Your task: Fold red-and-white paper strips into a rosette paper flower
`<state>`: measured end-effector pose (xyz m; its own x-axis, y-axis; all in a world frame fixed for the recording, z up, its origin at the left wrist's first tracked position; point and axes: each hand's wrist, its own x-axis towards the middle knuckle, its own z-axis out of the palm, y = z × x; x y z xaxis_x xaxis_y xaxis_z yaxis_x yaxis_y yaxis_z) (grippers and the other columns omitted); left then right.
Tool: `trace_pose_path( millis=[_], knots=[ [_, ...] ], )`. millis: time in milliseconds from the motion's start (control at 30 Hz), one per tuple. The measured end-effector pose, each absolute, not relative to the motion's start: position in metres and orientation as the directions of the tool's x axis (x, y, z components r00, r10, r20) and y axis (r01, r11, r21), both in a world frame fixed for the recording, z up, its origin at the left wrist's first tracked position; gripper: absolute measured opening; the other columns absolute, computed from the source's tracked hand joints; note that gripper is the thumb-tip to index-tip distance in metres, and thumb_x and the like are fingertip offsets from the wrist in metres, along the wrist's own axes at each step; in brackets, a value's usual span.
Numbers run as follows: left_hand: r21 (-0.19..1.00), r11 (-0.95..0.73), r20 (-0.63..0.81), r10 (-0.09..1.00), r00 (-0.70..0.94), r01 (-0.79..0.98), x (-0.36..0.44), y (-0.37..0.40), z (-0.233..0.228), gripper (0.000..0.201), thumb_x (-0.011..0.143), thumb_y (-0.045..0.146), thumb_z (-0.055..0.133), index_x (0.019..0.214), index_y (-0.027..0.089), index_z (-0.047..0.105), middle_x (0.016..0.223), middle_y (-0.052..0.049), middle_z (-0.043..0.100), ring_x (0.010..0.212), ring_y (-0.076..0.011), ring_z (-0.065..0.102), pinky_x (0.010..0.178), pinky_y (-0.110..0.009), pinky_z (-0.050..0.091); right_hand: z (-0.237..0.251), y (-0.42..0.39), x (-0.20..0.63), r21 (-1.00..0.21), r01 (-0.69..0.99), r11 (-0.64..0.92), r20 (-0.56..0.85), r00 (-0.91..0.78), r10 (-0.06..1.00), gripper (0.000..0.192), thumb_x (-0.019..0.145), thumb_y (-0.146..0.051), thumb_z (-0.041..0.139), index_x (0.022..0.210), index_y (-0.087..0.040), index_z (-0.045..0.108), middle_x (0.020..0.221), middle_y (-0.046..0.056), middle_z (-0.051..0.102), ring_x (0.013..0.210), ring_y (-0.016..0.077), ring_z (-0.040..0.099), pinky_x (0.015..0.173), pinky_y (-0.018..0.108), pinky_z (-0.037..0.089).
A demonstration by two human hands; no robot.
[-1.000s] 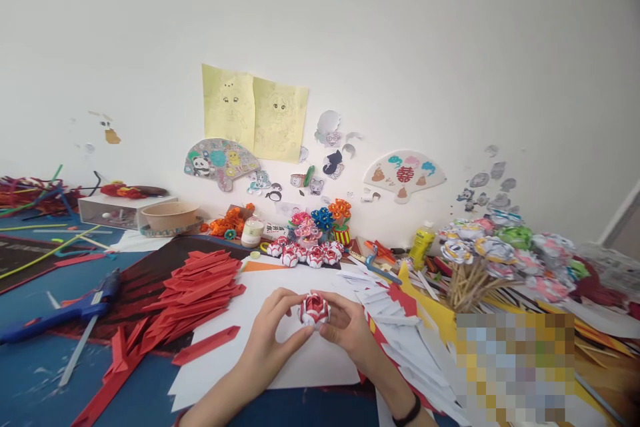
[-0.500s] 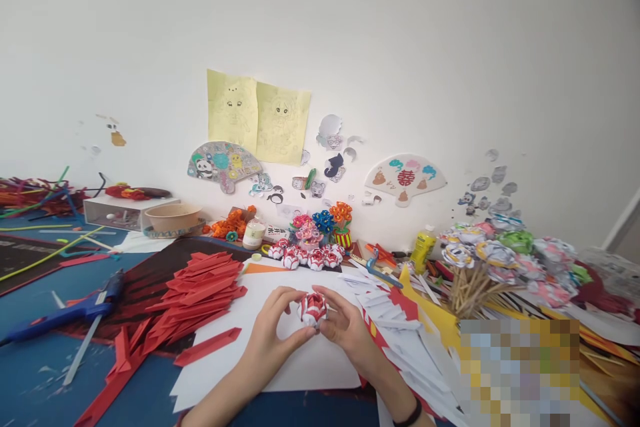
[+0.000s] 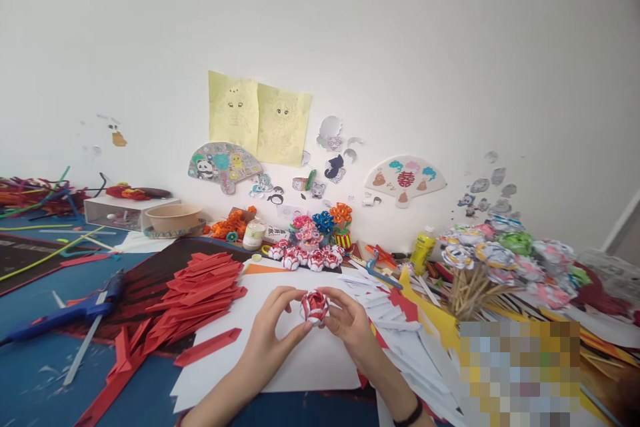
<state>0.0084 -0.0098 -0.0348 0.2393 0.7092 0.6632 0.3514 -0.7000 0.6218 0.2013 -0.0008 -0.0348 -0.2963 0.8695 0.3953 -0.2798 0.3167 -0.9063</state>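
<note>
While the red-and-white paper flower (image 3: 315, 307), roundish with no clear long axis, was over the white sheet (image 3: 310, 367), my left hand (image 3: 275, 323) and right hand (image 3: 350, 328) gripped it by the fingertips from opposite sides, neither nearer, red strips (image 3: 205, 287) lying at that sheet's left edge.
</note>
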Motion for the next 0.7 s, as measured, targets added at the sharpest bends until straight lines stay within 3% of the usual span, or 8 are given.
trace_pose_path(
  millis=[300, 467, 700],
  knots=[
    [0.625, -0.685, 0.65, 0.722, 0.236, 0.374, 0.011, -0.0112, -0.0349, 0.03, 0.087, 0.032, 0.062, 0.116, 0.025, 0.054, 0.108, -0.008, 0.057, 0.086, -0.0203, 0.054, 0.077, -0.034, 0.047, -0.0396, 0.0002, 0.1993, -0.922, -0.267, 0.279, 0.359, -0.326, 0.874, 0.06, 0.067, -0.026, 0.085, 0.12, -0.023, 0.057, 0.111, 0.009, 0.069, 0.101, 0.0259, 0.066, 0.085, 0.038, 0.052],
    [0.624, -0.716, 0.661, 0.698, 0.275, 0.314, 0.0094, -0.012, -0.0332, 0.029, 0.089, 0.03, 0.059, 0.118, 0.025, 0.057, 0.107, -0.008, 0.059, 0.084, -0.0193, 0.055, 0.075, -0.033, 0.047, -0.0379, -0.0013, 0.2006, -0.943, -0.199, 0.268, 0.318, -0.289, 0.903, 0.055, 0.067, -0.027, 0.084, 0.117, -0.02, 0.061, 0.106, 0.009, 0.072, 0.098, 0.0266, 0.066, 0.085, 0.04, 0.052],
    [0.685, -0.708, 0.663, 0.704, 0.257, 0.171, 0.0061, -0.0074, -0.028, 0.02, 0.089, 0.029, 0.06, 0.106, 0.022, 0.067, 0.092, -0.006, 0.063, 0.077, -0.0175, 0.055, 0.068, -0.029, 0.044, -0.0308, -0.0048, 0.1982, -0.94, -0.259, 0.222, 0.298, -0.304, 0.905, 0.052, 0.064, -0.033, 0.084, 0.111, -0.017, 0.067, 0.095, 0.009, 0.074, 0.082, 0.0248, 0.068, 0.072, 0.039, 0.057]
  ],
)
